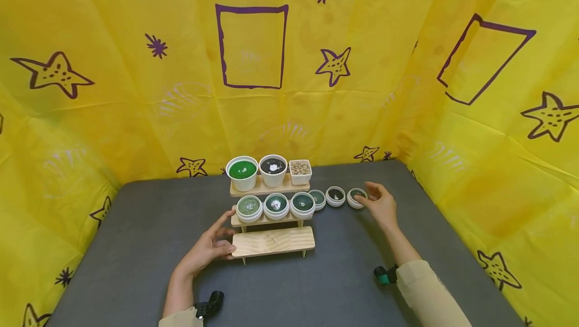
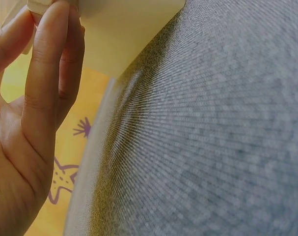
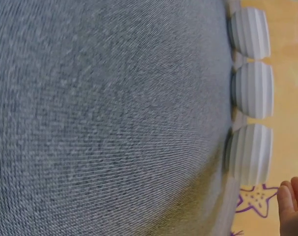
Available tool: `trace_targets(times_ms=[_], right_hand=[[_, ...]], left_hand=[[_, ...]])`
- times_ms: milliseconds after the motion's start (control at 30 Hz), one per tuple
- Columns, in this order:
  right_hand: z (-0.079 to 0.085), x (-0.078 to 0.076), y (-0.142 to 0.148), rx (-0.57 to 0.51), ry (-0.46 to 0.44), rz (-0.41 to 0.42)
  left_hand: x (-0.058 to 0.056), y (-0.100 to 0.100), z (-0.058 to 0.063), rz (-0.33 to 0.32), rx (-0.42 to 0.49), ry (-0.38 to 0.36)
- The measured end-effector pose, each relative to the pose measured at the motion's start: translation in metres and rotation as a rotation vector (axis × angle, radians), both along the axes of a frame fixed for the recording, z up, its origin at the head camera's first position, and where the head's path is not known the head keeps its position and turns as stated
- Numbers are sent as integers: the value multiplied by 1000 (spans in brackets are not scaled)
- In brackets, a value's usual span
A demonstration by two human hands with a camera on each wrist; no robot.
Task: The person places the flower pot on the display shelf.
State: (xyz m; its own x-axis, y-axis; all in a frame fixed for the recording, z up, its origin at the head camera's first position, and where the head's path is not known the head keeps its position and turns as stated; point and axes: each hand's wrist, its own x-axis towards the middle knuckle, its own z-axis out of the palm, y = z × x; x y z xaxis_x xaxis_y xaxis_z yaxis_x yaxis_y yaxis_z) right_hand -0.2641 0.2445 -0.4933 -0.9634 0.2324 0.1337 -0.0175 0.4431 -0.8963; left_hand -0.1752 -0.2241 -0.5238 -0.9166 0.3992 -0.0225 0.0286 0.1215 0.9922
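Note:
My left hand point(image 1: 209, 249) grips the left end of a three-tier wooden stand point(image 1: 273, 241), thumb at the bottom tier and index finger reaching to the middle one. In the left wrist view, its fingers point(image 2: 44, 73) pinch a pale wooden edge. My right hand point(image 1: 382, 207) is at the rightmost small white bowl point(image 1: 356, 205), its thumb overlapping the dark green inside in the head view. From the right wrist view, the fingertips point(image 3: 285, 196) are close beside the nearest ribbed bowl point(image 3: 249, 155), not wrapped round it.
Three similar bowls, including a speckled green one point(image 1: 249, 207), line the middle tier. The back tier carries a bright green cup point(image 1: 243, 171), a dark-filled cup point(image 1: 273, 169) and a square dish point(image 1: 300, 170) of brown bits. Two more bowls, one dark-filled point(image 1: 335, 196), stand beside the stand. Yellow cloth surrounds the grey table.

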Motion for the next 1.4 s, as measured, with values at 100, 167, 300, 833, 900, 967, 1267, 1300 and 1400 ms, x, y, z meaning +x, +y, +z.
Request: trace_targets(times_ms=[100, 167, 300, 833, 900, 967, 1267, 1300, 1400], right_hand=[[-5, -3, 2, 16, -30, -7], [-8, -5, 3, 31, -49, -13], [-11, -10, 5, 47, -81, -17], [-21, -17, 3, 118, -195, 2], [-22, -17, 3, 118, -193, 1], [-24, -18, 3, 127, -186, 3], [-30, -19, 3, 181, -163, -10], [-31, -19, 3, 187, -161, -10], [-31, -18, 2, 195, -152, -10]], left_hand=[[0, 0, 0, -10, 1, 5], [0, -1, -1, -12, 2, 4], [0, -1, 0, -11, 3, -12], [1, -1, 0, -15, 20, -8], [1, -1, 1, -14, 19, -9], [1, -1, 1, -13, 18, -11], [1, -1, 1, -15, 20, -10], [1, -1, 0, -15, 21, -11], [1, -1, 1, -13, 20, -13]])
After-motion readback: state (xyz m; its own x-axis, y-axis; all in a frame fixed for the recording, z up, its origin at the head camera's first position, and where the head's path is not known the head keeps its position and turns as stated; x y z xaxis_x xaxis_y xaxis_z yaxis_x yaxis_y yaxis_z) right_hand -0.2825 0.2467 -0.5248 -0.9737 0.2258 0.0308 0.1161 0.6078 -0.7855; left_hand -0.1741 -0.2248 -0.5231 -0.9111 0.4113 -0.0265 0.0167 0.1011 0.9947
